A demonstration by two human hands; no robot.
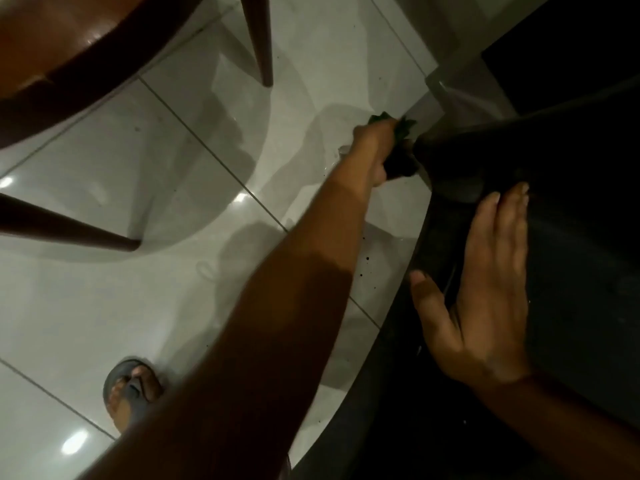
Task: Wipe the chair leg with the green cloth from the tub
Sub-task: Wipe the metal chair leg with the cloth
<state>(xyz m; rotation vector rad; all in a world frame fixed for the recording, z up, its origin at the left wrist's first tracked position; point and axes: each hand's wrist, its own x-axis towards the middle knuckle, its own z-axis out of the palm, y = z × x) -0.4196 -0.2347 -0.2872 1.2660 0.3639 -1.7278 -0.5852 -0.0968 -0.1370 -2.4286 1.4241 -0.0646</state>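
Left hand: we reach it far out over the floor, fingers curled tight around the green cloth; the fist is near the top right of the view.
Green cloth: bunched in our left hand, dark and crumpled, only a small bright green edge shows above the knuckles. It is pressed against the far corner of the dark chair.
Chair leg: we cannot see the leg itself clearly; the cloth meets the dark chair where its corner hides what is under it.
Right hand: lies flat on the dark chair, fingers straight and close together, thumb spread out to the side toward the chair's edge. It holds nothing.
Dark chair: fills the right side, smooth and almost black.
Brown chair: at the upper left, glossy seat, with two tapered legs touching the floor, well apart from our hands.
Floor: pale shiny tiles with light reflections and some wet marks near the cloth.
Foot: in a grey sandal, at the bottom left on the tiles.
Tub: not seen in this view.
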